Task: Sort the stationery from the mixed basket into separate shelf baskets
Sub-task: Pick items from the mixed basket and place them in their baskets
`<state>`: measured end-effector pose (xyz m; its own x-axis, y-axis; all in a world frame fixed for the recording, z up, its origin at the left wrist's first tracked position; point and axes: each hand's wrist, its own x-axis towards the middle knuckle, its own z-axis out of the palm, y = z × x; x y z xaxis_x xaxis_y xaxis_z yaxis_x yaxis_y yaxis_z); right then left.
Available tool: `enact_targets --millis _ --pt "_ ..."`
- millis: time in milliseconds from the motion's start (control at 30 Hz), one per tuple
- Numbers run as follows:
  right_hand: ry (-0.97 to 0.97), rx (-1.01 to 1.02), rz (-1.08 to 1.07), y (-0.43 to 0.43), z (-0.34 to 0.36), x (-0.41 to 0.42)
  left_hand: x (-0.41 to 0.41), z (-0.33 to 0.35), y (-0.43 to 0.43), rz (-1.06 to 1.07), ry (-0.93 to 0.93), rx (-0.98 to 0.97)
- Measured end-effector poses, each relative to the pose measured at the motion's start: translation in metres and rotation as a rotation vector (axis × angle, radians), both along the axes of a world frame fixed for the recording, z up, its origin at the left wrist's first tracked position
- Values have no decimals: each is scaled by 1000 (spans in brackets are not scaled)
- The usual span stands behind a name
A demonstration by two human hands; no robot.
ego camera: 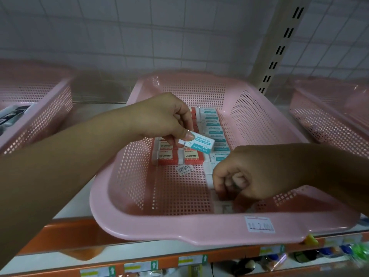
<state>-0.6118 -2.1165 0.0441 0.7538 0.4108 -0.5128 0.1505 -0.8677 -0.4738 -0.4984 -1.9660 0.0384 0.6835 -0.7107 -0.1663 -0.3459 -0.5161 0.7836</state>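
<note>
One teal eraser [197,143], pinched between left hand [165,118] thumb and fingers; eraser rows [167,156] lie just below them in the pink basket [179,226]. Right hand [245,174] fingers curled beside the rows; whether they hold anything cannot be told.

Both forearms bare; the hands bare too, left hand [161,116] with short thumbnail, right hand [249,172].

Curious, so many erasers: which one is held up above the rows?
The teal-and-white eraser pinched in the left hand; the other erasers lie packed in the pink basket.
</note>
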Motion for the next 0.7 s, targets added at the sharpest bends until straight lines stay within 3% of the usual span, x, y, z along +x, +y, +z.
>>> enact_targets --millis 167,700 --pt "77 159 -101 -8 8 3 1 0 0 -1 6 -13" --pt "82 71 -4 -2 2 -1 0 0 1 14 25 -27"
